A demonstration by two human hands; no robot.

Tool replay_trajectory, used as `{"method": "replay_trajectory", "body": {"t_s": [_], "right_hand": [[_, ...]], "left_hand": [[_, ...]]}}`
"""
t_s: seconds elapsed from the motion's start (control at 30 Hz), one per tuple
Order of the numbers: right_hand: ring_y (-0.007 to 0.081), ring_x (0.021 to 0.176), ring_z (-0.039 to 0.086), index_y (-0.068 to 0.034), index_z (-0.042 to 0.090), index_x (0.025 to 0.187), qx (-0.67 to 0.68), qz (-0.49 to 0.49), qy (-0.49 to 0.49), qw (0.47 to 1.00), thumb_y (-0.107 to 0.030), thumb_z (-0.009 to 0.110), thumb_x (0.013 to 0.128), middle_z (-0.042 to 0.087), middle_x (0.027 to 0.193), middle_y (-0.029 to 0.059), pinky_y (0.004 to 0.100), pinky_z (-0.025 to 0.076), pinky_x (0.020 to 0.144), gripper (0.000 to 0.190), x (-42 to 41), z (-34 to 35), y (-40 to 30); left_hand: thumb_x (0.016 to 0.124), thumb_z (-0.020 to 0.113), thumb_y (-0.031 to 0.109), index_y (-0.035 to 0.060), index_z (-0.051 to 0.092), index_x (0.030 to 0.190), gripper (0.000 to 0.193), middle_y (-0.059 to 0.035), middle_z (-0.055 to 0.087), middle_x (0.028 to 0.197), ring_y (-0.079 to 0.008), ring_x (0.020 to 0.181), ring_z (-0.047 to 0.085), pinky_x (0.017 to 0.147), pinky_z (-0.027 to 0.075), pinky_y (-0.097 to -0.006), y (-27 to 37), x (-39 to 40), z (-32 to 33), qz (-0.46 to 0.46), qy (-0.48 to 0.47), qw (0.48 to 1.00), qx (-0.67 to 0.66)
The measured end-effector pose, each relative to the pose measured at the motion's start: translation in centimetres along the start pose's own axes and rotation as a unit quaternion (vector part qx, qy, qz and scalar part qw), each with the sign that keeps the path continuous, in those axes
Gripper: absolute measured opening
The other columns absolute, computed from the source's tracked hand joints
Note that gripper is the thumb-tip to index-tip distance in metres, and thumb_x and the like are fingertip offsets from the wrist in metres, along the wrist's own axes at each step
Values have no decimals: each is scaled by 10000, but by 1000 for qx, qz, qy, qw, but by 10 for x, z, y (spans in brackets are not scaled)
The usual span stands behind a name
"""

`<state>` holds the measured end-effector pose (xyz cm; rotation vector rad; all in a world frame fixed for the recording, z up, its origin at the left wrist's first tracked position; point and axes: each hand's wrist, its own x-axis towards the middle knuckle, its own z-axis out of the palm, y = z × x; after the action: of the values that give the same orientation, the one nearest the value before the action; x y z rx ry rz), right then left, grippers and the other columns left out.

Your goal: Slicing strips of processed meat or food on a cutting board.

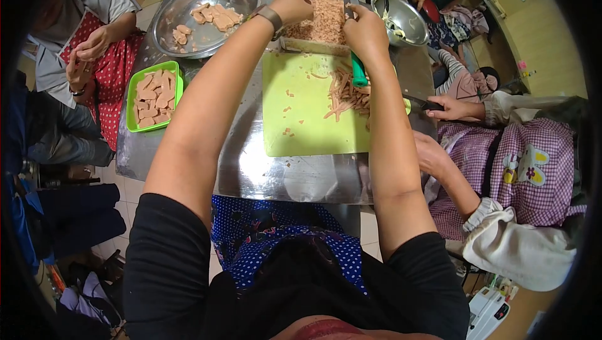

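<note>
My right hand [367,34] grips a knife by its green handle [359,71]; the blade is mostly hidden behind the hand. My left hand [292,5] hangs over the left side of a clear plastic container [310,46] with its fingers curled; whether they hold anything is hidden. Finely diced pink-brown meat [328,18] fills that container. Below it lies a yellow-green cutting board [310,105]. Thin strips of the meat [345,91] are heaped on the board's right side, partly behind my right forearm, with small crumbs scattered to the left.
A wide steel bowl [164,15] with meat slices stands at back left. A green tray [130,121] of slices is below it. A smaller steel bowl [418,25] holds a utensil. A co-worker's hand [442,107] at right holds a black-handled knife [430,105]. Another co-worker's hands [89,55] are at left.
</note>
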<state>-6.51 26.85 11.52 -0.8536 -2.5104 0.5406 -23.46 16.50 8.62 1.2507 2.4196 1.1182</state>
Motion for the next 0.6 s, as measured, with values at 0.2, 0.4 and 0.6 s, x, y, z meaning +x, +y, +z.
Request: {"method": "replay_trajectory", "body": {"t_s": [0.2, 0.4, 0.6], "right_hand": [[177, 690, 647, -12, 646, 1267, 199, -14, -53, 978, -132, 592, 860, 680, 773, 140, 326, 504, 668, 429, -70, -13, 11], [383, 869, 674, -54, 629, 1265, 18, -128, -92, 987, -78, 534, 855, 700, 984, 200, 481, 529, 790, 421, -138, 23, 17], [333, 913, 655, -24, 622, 1264, -53, -164, -119, 978, -33, 544, 815, 675, 950, 161, 447, 538, 763, 456, -164, 33, 17]], "left_hand": [[843, 735, 66, -17, 720, 999, 177, -34, 724, 866, -105, 818, 671, 761, 541, -261, 10, -62, -4, 12, -27, 988, -153], [787, 646, -11, 2, 729, 953, 186, -140, 713, 884, -305, 818, 688, 768, 550, -357, -21, -121, 17, 48, -16, 990, 134], [765, 617, -35, 2, 727, 958, 226, -178, 651, 1030, -369, 1014, 616, 891, 506, -442, -26, -145, 55, 135, 31, 979, 152]]}}
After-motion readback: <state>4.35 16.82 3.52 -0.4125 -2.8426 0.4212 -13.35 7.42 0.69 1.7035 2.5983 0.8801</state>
